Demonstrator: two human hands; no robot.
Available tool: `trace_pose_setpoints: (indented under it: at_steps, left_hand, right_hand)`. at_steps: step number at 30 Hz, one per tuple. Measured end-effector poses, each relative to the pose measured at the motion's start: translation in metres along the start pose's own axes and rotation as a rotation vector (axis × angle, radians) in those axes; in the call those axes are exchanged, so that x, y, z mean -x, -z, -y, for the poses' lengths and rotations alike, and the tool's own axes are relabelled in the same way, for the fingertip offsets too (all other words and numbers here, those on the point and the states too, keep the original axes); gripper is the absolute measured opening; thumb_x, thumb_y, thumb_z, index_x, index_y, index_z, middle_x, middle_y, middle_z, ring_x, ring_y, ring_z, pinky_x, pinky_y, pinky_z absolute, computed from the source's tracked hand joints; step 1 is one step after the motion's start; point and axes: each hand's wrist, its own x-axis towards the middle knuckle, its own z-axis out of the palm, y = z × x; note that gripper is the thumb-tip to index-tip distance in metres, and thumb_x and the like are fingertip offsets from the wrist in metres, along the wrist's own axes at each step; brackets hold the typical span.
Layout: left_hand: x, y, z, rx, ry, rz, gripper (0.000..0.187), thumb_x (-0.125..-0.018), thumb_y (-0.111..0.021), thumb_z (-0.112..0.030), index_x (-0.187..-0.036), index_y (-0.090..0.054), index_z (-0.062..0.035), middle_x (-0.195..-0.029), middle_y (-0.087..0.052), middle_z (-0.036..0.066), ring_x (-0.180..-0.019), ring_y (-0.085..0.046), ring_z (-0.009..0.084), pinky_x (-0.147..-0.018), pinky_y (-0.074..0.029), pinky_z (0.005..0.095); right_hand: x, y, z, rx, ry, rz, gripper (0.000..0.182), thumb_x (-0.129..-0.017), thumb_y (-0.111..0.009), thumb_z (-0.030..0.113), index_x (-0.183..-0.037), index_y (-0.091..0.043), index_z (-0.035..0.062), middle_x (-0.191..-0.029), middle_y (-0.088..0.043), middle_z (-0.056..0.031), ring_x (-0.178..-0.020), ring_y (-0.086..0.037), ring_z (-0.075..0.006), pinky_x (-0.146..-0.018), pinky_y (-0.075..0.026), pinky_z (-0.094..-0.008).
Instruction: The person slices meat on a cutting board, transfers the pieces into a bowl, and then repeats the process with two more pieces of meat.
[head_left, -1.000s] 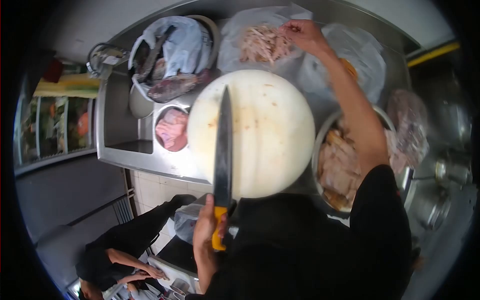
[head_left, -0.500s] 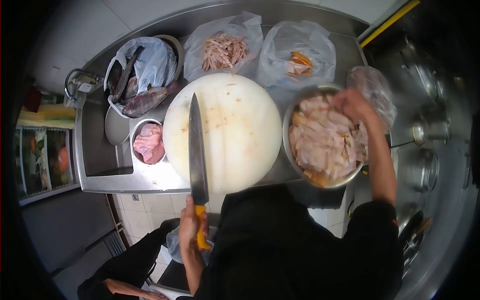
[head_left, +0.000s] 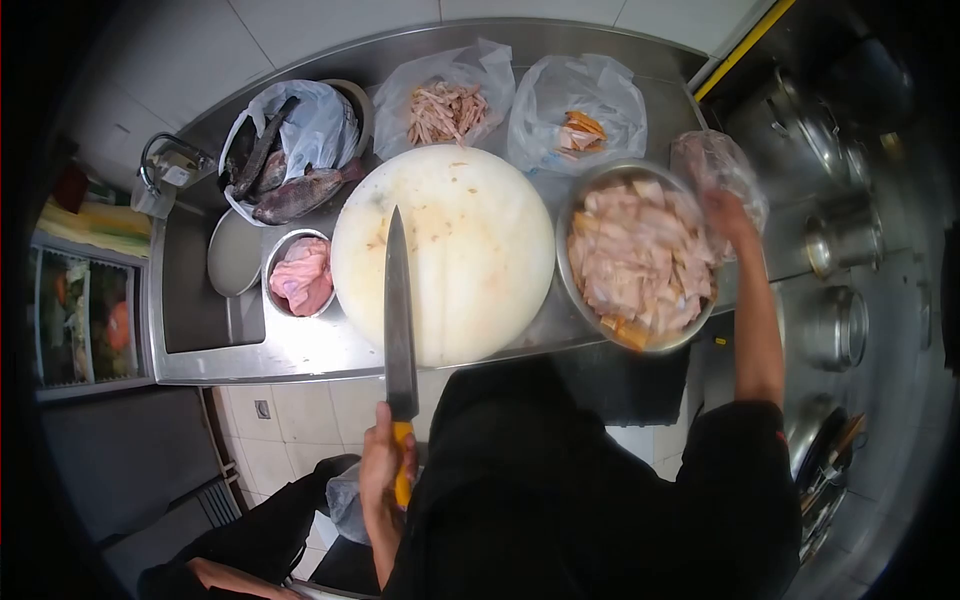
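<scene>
My left hand (head_left: 380,460) is closed round the yellow handle of a large knife (head_left: 399,320). Its long blade points away from me over the round white cutting board (head_left: 470,240), which has small bits stuck to it. Right of the board, a metal bowl (head_left: 566,270) is heaped with sliced pale meat (head_left: 635,255). My right hand (head_left: 726,213) is at the bowl's far right rim, overlapping a clear plastic bag (head_left: 715,160); its fingers are blurred and partly hidden.
Behind the board lie an open bag with meat strips (head_left: 445,112) and another with orange-edged pieces (head_left: 582,132). At left are whole fish (head_left: 300,197) in a bag and a small bowl of pink meat (head_left: 302,275). Pots (head_left: 845,235) stand at right; another person's arm (head_left: 235,578) shows lower left.
My right hand has moved from over the meat in the bowl rightward to the rim and the clear bag. My left hand still holds the knife; the view has shifted slightly.
</scene>
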Motion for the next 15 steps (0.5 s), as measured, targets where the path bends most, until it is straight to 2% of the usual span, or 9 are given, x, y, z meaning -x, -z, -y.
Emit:
trace_pose_setpoints:
  at_steps: [2,5,8,11,12,15]
  left_hand:
    - [0.0,0.004,0.006,0.003,-0.01,0.017,0.078,-0.103,-0.03,-0.07,-0.07,-0.054,-0.004,-0.049,-0.046,0.004,-0.036,-0.046,0.0152,-0.037,-0.036,0.0275]
    - [0.007,0.007,0.009,-0.059,-0.059,0.01,0.076,-0.099,-0.032,-0.077,-0.073,-0.051,-0.0075,-0.047,-0.043,0.001,-0.033,-0.042,0.0123,-0.034,-0.036,0.0261]
    - [0.01,0.013,0.016,-0.07,-0.067,0.007,0.077,-0.099,-0.031,-0.078,-0.073,-0.051,-0.0076,-0.048,-0.043,0.0,-0.034,-0.042,0.0126,-0.036,-0.036,0.0265]
    - [0.015,0.018,0.027,-0.053,-0.076,-0.026,0.078,-0.098,-0.031,-0.079,-0.074,-0.051,-0.0073,-0.048,-0.041,0.0,-0.036,-0.042,0.0127,-0.037,-0.035,0.0266]
    - [0.016,0.02,0.03,-0.039,-0.069,-0.029,0.078,-0.098,-0.032,-0.079,-0.074,-0.051,-0.007,-0.048,-0.041,0.0,-0.036,-0.042,0.0126,-0.037,-0.036,0.0265]
    - [0.016,0.021,0.039,-0.007,-0.054,-0.026,0.078,-0.098,-0.033,-0.078,-0.075,-0.051,-0.0063,-0.049,-0.041,0.0,-0.037,-0.043,0.0125,-0.037,-0.036,0.0263]
  right_hand:
    - [-0.013,-0.022,-0.017,-0.015,0.051,-0.042,0.032,-0.089,-0.059,0.019,-0.114,-0.075,0.0084,-0.115,-0.072,-0.0224,-0.117,-0.066,-0.0367,-0.101,-0.05,-0.0412]
    - [-0.051,-0.047,-0.048,0.182,0.022,0.152,0.037,-0.088,-0.059,0.022,-0.119,-0.074,0.0088,-0.12,-0.071,-0.0225,-0.12,-0.064,-0.0364,-0.105,-0.048,-0.0398]
    - [-0.067,-0.028,-0.053,0.201,0.078,0.276,0.04,-0.086,-0.06,0.023,-0.122,-0.072,0.0084,-0.12,-0.071,-0.0214,-0.119,-0.065,-0.037,-0.104,-0.049,-0.0405]
    - [-0.023,0.021,-0.019,-0.182,-0.108,-0.08,0.04,-0.085,-0.061,0.026,-0.119,-0.073,0.0082,-0.119,-0.072,-0.0208,-0.118,-0.066,-0.0371,-0.103,-0.05,-0.0422]
    - [-0.014,0.03,-0.019,0.079,-0.154,-0.096,0.039,-0.084,-0.064,0.029,-0.114,-0.075,0.0067,-0.12,-0.072,-0.0213,-0.117,-0.067,-0.0354,-0.102,-0.051,-0.0422]
    - [0.008,0.018,-0.034,0.52,-0.217,0.112,0.038,-0.082,-0.069,0.03,-0.109,-0.076,0.0036,-0.118,-0.072,-0.0235,-0.115,-0.068,-0.0355,-0.101,-0.052,-0.0429]
